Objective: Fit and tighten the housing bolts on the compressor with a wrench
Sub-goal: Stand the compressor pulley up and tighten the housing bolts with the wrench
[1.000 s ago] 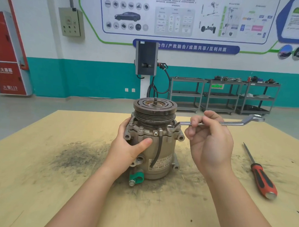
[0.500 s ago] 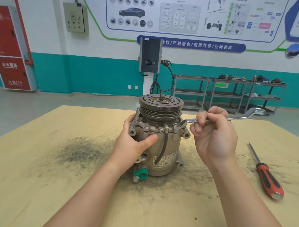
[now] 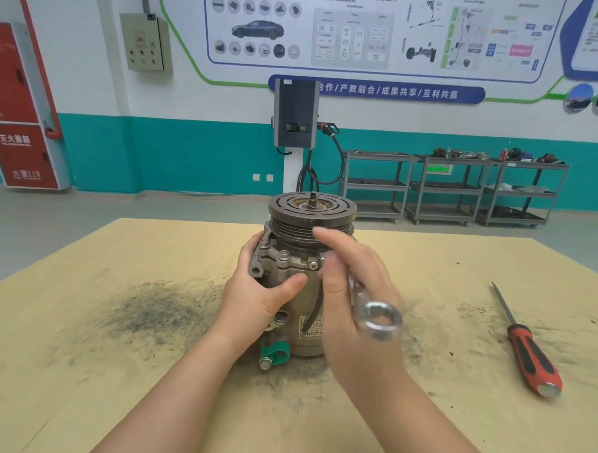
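While standing upright on its end near the middle of the wooden tabletop (image 3: 79, 371), with the grooved pulley (image 3: 312, 209) uppermost, the compressor (image 3: 298, 288) gripped around its left flank by the left hand (image 3: 260, 296), thumb curled across the front of the housing below the flange bolts (image 3: 282, 254). Right hand (image 3: 352, 297) just in front of the housing, blurred, wrapped round the shank of a ring wrench (image 3: 377, 318), free ring end pointing toward the camera. Red-and-black screwdriver (image 3: 528, 352) flat on the tabletop, well apart to the right.

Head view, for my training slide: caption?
Left hand steadies grey metal compressor; right hand swings silver ring wrench.
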A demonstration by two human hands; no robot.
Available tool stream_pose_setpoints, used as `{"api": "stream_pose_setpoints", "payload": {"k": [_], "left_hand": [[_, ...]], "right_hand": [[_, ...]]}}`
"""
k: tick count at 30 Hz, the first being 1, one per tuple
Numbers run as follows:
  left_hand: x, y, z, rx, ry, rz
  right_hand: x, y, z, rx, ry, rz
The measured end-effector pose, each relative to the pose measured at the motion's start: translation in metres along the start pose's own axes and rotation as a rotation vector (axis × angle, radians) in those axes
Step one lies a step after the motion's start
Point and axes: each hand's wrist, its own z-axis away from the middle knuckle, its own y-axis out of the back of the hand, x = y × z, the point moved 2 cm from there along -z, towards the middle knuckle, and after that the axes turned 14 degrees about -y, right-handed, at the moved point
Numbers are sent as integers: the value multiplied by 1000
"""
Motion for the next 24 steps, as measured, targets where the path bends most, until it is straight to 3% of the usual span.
{"api": "stream_pose_setpoints", "payload": {"k": [3,6,9,13,20,24], "left_hand": [[0,1,0,-6,-9,-32],[2,1,0,-15,-9,-51],[2,2,0,-20,-9,-60],[3,2,0,-33,-3,-71],[4,2,0,-30,11,-57],[5,2,0,-23,20,-37]], "right_hand": [[-2,15,-15,67,-58,-169],[4,32,-26,203,-278,-418],[15,40,-34,224,-483,-616],[24,41,-41,164,-616,-788],[38,45,-56,7,-849,-930],[38,39,-53,99,-777,-881]]}}
